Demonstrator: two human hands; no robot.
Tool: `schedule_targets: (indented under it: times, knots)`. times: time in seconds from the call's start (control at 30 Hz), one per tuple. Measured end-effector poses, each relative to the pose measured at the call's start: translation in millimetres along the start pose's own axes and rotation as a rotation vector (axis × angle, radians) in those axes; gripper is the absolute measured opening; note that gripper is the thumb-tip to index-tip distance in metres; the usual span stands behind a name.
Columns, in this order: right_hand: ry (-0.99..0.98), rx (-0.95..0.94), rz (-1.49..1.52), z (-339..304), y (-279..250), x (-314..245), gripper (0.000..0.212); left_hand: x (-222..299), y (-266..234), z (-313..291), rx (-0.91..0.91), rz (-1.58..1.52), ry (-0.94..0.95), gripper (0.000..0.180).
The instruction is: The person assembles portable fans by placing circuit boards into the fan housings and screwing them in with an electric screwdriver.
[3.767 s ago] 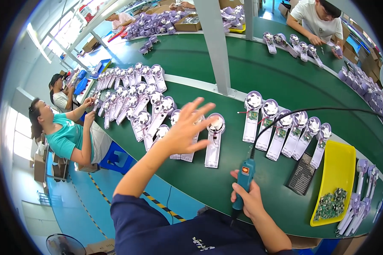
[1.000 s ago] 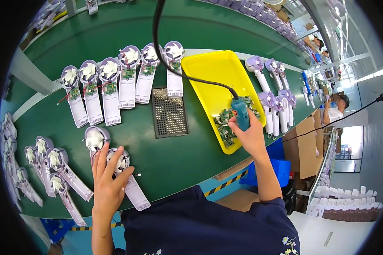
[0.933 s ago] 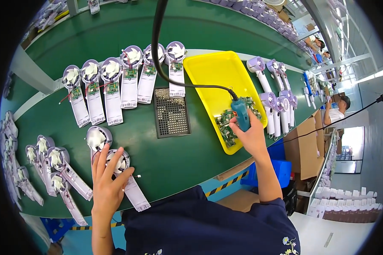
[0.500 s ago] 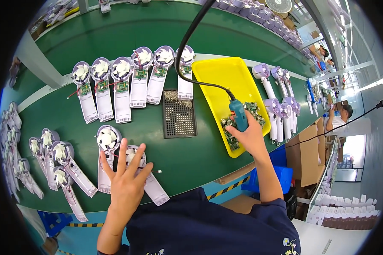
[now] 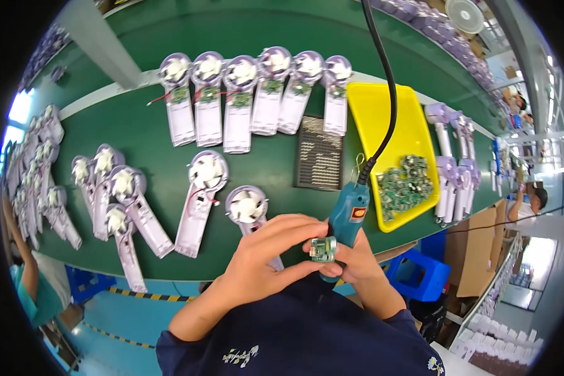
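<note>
In front of my chest, a small green circuit board sits between my two hands. The thumb and fingers of my left hand close around its left side. My right hand grips a teal electric screwdriver, tilted, with a black cord rising from its upper end. The right fingertips also touch the board's edge. Just beyond my left hand lies an open handheld fan housing with a white fan wheel, its handle partly hidden by my fingers. Another fan housing with red wires rests to its left.
Fan housings with boards stand in a row at the back. More housings lie at left. A black screw tray is beside a yellow tray of circuit boards. Assembled fans stand at right. The screwdriver's cord hangs overhead.
My right hand has left the yellow tray, bringing the screwdriver and a circuit board toward my chest. My left hand has moved right from the fan housings to meet it. The view has shifted.
</note>
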State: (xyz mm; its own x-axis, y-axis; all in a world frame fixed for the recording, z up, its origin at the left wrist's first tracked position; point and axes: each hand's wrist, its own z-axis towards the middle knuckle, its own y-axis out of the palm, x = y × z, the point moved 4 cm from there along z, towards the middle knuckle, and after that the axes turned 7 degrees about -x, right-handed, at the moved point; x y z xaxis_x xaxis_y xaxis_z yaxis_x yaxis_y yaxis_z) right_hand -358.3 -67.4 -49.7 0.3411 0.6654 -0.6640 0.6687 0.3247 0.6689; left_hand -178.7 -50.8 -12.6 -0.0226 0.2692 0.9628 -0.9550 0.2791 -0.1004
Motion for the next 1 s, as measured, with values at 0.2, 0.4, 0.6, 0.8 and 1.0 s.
schedule_targets:
  times: [0.2, 0.4, 0.6, 0.8, 1.0]
  knots:
    - [-0.158, -0.004, -0.033, 10, 17, 20, 0.026, -10, -7, -24, 0.154, -0.305, -0.068, 0.034]
    - [-0.309, 0.24, -0.518, 10, 46, -2, 0.035, -18, 7, -43, 0.397, -0.667, -0.17, 0.031]
    - [-0.296, 0.406, -0.467, 10, 50, 7, 0.039, -25, 18, -45, 0.551, -0.617, -0.189, 0.032]
    - [-0.358, 0.37, -0.483, 7, 39, 7, 0.037, -23, 17, -43, 0.499, -0.678, -0.261, 0.027]
    - [-0.324, 0.255, -0.464, 13, 34, 7, 0.037, -37, 11, -49, 0.395, -0.88, -0.344, 0.026]
